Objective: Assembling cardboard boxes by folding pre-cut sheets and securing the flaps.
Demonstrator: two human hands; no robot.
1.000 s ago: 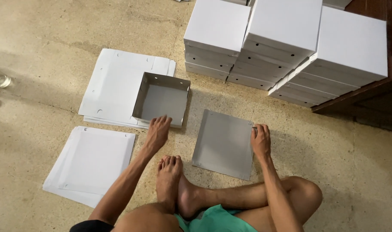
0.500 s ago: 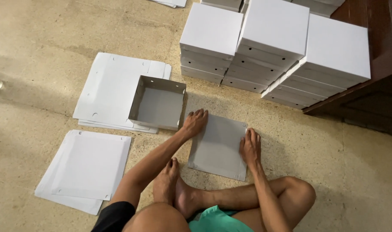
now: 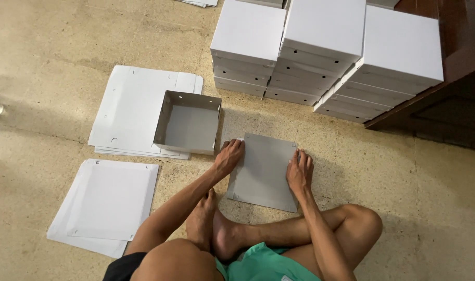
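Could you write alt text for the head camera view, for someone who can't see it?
A person sitting cross-legged on a stone floor presses the left hand and right hand on the side edges of a flat grey cardboard sheet, beside an open grey box and stacked white boxes.

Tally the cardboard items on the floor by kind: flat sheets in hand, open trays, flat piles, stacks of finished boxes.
Grey flat sheet, under the left hand and right hand: 1
Open grey tray: 1
Piles of white flat sheets, far pile and near pile: 2
Stacks of closed white boxes: 3
Total: 7
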